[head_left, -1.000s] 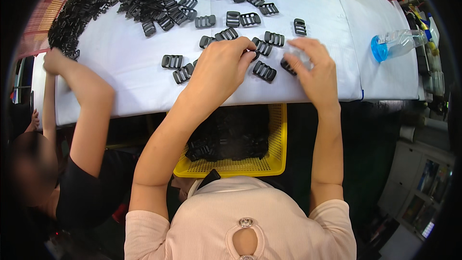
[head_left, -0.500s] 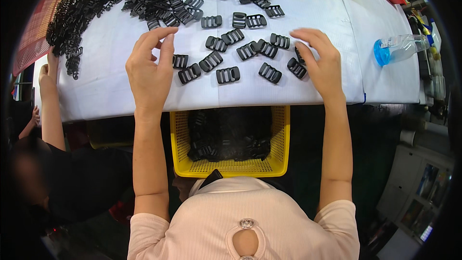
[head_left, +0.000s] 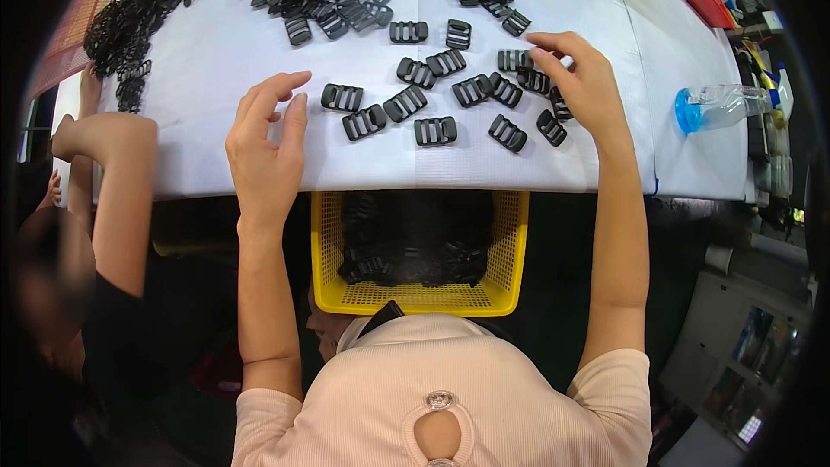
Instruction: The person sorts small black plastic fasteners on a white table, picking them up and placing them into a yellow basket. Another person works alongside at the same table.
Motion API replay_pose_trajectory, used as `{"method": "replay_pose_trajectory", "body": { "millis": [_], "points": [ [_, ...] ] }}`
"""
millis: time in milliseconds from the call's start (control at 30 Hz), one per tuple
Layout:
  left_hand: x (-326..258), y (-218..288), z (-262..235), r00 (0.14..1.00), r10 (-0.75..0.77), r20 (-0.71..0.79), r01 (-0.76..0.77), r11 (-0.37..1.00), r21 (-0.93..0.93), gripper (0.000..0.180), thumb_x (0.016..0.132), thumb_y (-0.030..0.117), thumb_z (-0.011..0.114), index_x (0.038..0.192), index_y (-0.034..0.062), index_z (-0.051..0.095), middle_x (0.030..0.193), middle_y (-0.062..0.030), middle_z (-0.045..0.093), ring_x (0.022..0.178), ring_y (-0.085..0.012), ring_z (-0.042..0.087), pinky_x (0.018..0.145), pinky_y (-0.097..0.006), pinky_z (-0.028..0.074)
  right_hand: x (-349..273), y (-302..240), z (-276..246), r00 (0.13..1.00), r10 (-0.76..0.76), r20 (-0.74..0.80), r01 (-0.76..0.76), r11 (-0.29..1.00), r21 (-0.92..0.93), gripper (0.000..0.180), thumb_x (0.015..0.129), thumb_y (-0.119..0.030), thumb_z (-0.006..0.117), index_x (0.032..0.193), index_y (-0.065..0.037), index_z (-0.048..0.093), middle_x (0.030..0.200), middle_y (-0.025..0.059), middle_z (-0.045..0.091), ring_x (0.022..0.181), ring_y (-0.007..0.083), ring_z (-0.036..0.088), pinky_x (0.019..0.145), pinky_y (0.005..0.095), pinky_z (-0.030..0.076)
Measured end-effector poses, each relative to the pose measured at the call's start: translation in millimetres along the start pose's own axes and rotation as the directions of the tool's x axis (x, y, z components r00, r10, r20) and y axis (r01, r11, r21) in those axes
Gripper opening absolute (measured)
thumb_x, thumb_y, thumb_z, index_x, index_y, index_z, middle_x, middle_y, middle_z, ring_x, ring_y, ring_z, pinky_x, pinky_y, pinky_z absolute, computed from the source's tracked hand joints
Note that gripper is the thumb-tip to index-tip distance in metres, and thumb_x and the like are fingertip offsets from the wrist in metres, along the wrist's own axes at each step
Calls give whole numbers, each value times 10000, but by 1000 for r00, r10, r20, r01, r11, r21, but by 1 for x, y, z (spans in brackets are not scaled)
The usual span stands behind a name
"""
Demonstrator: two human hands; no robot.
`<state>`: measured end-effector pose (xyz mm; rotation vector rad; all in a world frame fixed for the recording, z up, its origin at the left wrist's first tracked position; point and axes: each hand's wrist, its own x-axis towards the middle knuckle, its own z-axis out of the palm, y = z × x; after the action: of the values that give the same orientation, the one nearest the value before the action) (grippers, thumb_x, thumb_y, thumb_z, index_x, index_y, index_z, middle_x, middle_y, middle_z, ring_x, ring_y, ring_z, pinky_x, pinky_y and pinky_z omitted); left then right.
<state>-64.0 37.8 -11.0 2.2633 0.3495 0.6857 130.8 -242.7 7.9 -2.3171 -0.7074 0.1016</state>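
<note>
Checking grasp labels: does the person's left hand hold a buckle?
No, the left hand is open and empty, and the nearest black buckle lies apart from it on the white table.

And here's the bare left hand (head_left: 266,143), fingers parted, beside black slotted plastic buckles (head_left: 363,123) strewn across a white-covered table (head_left: 346,164), the bare right hand (head_left: 588,86) curved near others!

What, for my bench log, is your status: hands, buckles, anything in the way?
Left hand open, nothing visible in it. Right hand at rightmost buckles, grip unclear. More black buckles spread between. Bottle off right, not obstructing.
</note>
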Motion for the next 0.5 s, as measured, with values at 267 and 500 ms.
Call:
{"method": "replay_pose_trajectory", "body": {
  "millis": [267,500],
  "points": [
    [2,6,32,964,193,181,-179,979,-94,509,912,112,612,1391,21,467,1416,-188,491,1340,-322,441,1112,-385,324,-50,21,32,982,-93,-165,73,990,-122,528,924,-311,628,1371,-64,494,1444,182,449,1372,356,373,1121,457,296],
    [29,15,93,903,349,249,-388,913,129,515,951,182,546,1420,20,409,1492,-211,368,1413,-381,293,1152,-438,267,-12,-22,87,928,-353,-124,330,928,-173,532,929,-356,603,1361,-61,509,1445,200,438,1371,391,356,1114,520,280]
  ]
}}
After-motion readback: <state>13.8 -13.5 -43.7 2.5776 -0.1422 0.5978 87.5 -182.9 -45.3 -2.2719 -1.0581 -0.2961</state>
